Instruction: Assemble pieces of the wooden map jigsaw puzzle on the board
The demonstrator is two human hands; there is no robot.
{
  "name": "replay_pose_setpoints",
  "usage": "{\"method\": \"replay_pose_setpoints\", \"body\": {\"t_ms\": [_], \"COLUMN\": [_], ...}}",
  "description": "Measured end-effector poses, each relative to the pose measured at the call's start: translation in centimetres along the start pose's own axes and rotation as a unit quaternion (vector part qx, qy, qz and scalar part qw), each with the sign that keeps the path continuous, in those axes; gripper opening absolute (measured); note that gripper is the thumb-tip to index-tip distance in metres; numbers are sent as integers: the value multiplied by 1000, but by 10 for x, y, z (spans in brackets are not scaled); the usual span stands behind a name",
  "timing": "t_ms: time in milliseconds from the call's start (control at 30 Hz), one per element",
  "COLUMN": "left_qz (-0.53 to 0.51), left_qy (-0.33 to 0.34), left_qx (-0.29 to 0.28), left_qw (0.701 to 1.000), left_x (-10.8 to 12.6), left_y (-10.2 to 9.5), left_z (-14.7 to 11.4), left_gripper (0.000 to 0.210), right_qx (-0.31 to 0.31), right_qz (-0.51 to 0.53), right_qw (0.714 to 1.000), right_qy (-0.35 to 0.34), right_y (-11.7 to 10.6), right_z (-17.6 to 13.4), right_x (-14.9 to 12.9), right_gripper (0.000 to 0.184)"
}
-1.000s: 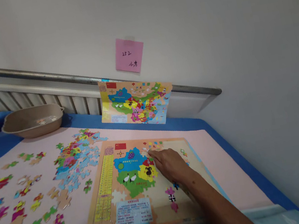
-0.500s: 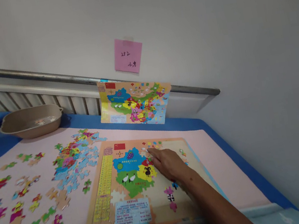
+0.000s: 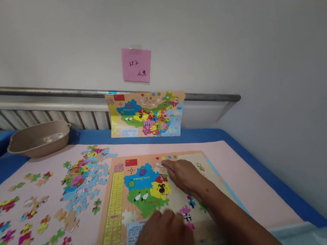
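Surface: pink mat (image 3: pixel 247 175) on blue table (image 3: pixel 274 187) | white wall, note (image 3: pixel 136 64) | right hand (image 3: pixel 184 174) loose, fingertip on puzzle (image 3: pixel 150 191) | left hand (image 3: pixel 163 241) blurred, grip unclear

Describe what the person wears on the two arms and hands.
Nothing shows on them. The right hand and its forearm are bare up to the picture's edge, with no sleeve, glove, watch or ring in view. The left hand is blurred, but it also looks bare.
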State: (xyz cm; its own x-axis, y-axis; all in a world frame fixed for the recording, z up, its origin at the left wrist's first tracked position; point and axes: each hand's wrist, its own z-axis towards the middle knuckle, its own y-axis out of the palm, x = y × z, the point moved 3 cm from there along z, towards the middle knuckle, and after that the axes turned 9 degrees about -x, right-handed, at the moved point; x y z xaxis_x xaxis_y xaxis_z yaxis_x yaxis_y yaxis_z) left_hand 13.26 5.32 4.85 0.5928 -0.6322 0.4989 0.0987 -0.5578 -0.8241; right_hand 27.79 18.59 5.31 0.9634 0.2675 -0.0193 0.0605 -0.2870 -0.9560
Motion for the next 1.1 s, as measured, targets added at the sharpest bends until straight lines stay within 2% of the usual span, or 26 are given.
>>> {"method": "replay_pose_setpoints", "body": {"t_ms": [67,133,233,500,667,1100], "left_qz": [83,112,119,112,108,109], "left_qy": [-34,-63,-80,-75,-72,-61], "left_qx": [58,73,78,99,97,121], "left_qw": [994,989,987,986,987,985], "left_x": [-16,-27,-34,-50,-54,-57], "left_y": [-24,-39,-48,-41,-36,-37], "left_z": [8,14,21,42,42,44], "left_gripper": [35,38,42,46,42,43], "right_qx": [-3,-4,2,-1,-9,18], "right_qz": [-3,-6,-6,6,-8,-40], "right_qw": [1000,1000,1000,1000,1000,998], "right_qy": [-3,-6,-11,-25,-26,-42], "right_y": [1,2,4,7,9,9], "right_z": [1,1,3,4,6,4], "right_x": [0,1,3,5,5,3], "right_gripper": [34,34,34,34,33,24]}}
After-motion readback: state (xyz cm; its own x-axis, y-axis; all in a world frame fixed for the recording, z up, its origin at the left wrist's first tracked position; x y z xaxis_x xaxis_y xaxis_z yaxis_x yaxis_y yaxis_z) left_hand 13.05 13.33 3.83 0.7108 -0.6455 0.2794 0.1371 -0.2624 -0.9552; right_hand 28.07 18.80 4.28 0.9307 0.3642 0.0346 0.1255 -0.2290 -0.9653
